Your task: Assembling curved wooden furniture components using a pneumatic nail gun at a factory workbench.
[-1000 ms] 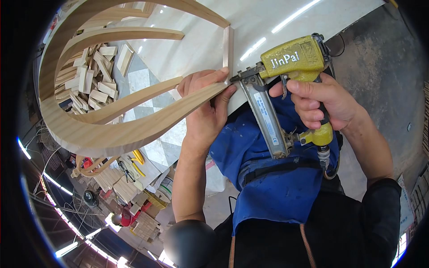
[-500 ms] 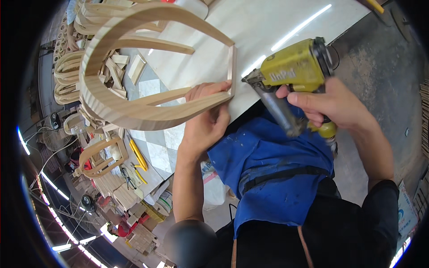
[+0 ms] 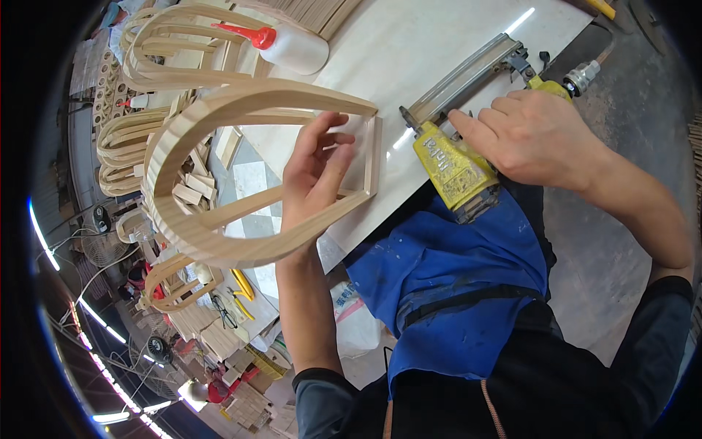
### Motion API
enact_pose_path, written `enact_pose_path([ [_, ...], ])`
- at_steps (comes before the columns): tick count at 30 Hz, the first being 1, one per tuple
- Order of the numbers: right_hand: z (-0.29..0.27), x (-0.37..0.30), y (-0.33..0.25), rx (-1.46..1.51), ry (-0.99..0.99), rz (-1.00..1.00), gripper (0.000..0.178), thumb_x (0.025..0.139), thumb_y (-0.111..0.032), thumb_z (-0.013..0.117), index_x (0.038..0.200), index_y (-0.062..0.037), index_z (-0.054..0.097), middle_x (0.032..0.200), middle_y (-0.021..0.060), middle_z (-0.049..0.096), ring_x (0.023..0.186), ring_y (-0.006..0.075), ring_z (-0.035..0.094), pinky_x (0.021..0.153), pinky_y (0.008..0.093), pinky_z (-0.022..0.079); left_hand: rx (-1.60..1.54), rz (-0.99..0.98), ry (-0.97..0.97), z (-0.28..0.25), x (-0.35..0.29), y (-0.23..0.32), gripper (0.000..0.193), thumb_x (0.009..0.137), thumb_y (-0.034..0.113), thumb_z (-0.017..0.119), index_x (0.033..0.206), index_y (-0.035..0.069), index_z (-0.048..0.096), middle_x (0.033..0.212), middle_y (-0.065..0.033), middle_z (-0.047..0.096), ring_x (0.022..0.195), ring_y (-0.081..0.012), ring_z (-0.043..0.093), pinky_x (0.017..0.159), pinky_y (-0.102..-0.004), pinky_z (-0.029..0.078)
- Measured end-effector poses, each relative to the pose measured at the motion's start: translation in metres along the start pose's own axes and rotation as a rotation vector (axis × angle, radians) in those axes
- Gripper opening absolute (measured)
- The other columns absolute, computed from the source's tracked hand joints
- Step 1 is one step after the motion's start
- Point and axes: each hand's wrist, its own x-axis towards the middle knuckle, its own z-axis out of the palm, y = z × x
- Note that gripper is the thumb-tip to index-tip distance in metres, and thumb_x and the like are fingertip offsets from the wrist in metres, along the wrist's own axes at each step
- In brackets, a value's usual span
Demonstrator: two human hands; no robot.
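Note:
A pale arched wooden frame (image 3: 219, 250) stands on the table, its curved rails joined by a short straight crosspiece (image 3: 374, 154). My left hand (image 3: 316, 164) reaches up between the rails, fingers loosely bent and apart, holding nothing. The left forearm passes behind the nearer rail. To the right, my right hand (image 3: 537, 139) is wrapped round a yellow nail gun (image 3: 453, 172), apart from the frame. The gun is turned over, its long metal magazine (image 3: 464, 77) toward the table and its body end toward my blue apron (image 3: 453, 285). The hand hides most of its handle.
A white bottle with a red nozzle (image 3: 296, 50) lies beyond the frame. More arched frames (image 3: 157, 55) and wood offcuts (image 3: 191, 189) are at the left. Yellow-handled pliers (image 3: 243, 285) rest near the table edge. An air hose fitting (image 3: 583, 77) joins the gun.
My left hand has let go of the crosspiece corner and moved up inside the frame. My right hand has flipped the nail gun over, swinging its magazine up and away from me.

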Motion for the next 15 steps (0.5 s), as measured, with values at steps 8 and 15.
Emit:
enact_pose_path([
  [8, 0.023, -0.003, -0.009, 0.139, 0.117, -0.019, 0.027, 0.098, -0.016, 0.073, 0.120, -0.0020, 0.079, 0.075, 0.0022, 0.062, 0.064, 0.0171, 0.059, 0.064, 0.0290, 0.050, 0.029, -0.060, 0.015, 0.018, 0.025, -0.012, 0.044, 0.102, -0.006, 0.075, 0.146, -0.002, 0.070, 0.139, -0.0151, 0.075, 0.121, -0.0217, 0.070, 0.109, -0.0333, 0.055],
  [15, 0.038, 0.000, -0.013, 0.168, 0.157, -0.072, 0.026, 0.098, -0.015, 0.075, 0.117, 0.0003, 0.081, 0.071, 0.0021, 0.059, 0.061, 0.0159, 0.055, 0.061, 0.0282, 0.046, 0.117, 0.009, 0.040, 0.016, 0.031, -0.019, 0.033, 0.099, -0.008, 0.077, 0.131, -0.002, 0.079, 0.137, -0.0147, 0.078, 0.119, -0.0220, 0.073, 0.109, -0.0336, 0.057],
])
